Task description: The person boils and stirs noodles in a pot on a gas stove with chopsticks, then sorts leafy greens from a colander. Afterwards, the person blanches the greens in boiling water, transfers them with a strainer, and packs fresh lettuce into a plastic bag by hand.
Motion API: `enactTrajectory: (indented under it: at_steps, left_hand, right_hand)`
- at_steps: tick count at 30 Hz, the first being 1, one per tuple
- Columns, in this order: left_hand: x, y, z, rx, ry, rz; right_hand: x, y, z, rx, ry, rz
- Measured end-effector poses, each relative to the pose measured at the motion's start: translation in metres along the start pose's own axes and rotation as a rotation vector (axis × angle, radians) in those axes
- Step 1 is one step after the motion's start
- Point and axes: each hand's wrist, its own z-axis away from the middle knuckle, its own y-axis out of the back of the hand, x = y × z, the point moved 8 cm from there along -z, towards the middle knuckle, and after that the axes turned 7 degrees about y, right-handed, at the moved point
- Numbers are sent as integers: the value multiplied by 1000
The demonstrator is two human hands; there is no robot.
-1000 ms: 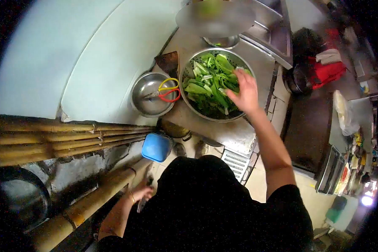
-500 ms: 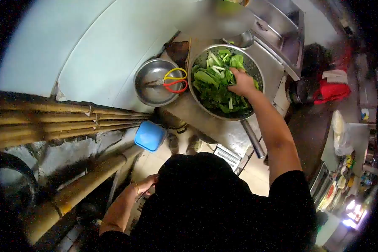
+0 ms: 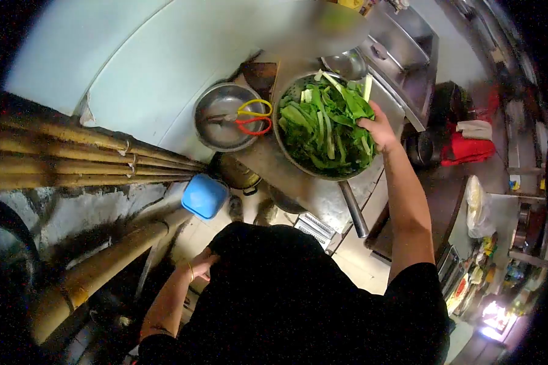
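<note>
My right hand [image 3: 380, 128] is closed around leafy greens [image 3: 354, 103] at the right side of a round metal strainer pan [image 3: 289, 91]. Cut leaves and pale stalks fill the pan, and some stalks rise above its rim. The pan's long metal handle [image 3: 353, 210] points down toward me. At my waist is my left hand [image 3: 203, 266], its fingers partly hidden against my black shirt, so their state is unclear. Left of the pan stands a steel bowl [image 3: 210, 135], where scissors [image 3: 254, 126] with yellow and red handles lie.
A blue square-topped container [image 3: 204, 196] stands below the bowl, next to yellow pipes [image 3: 97, 164] along the wall. Beyond the pan are a small metal bowl [image 3: 347, 66] and a steel sink [image 3: 401, 52]. A red cloth [image 3: 468, 146] lies at the right.
My right hand has moved from over the greens to the pan's right side, closing on a bunch and lifting it. The view has shifted slightly. My left hand stays by my waist.
</note>
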Motion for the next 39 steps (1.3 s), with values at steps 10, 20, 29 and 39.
enactTrajectory:
  at_steps: [10, 20, 29, 39]
  left_hand:
    - [13, 42, 6, 359, -349, -223]
    - [161, 79, 42, 440, -760, 468]
    - [350, -14, 39, -213, -793, 661]
    - [357, -4, 73, 344, -1408, 630]
  right_hand:
    - [0, -30, -19, 17, 317, 977]
    - [44, -72, -18, -2, -112, 1192]
    - [46, -52, -24, 108, 30, 919]
    - [34, -26, -1, 13, 101, 38]
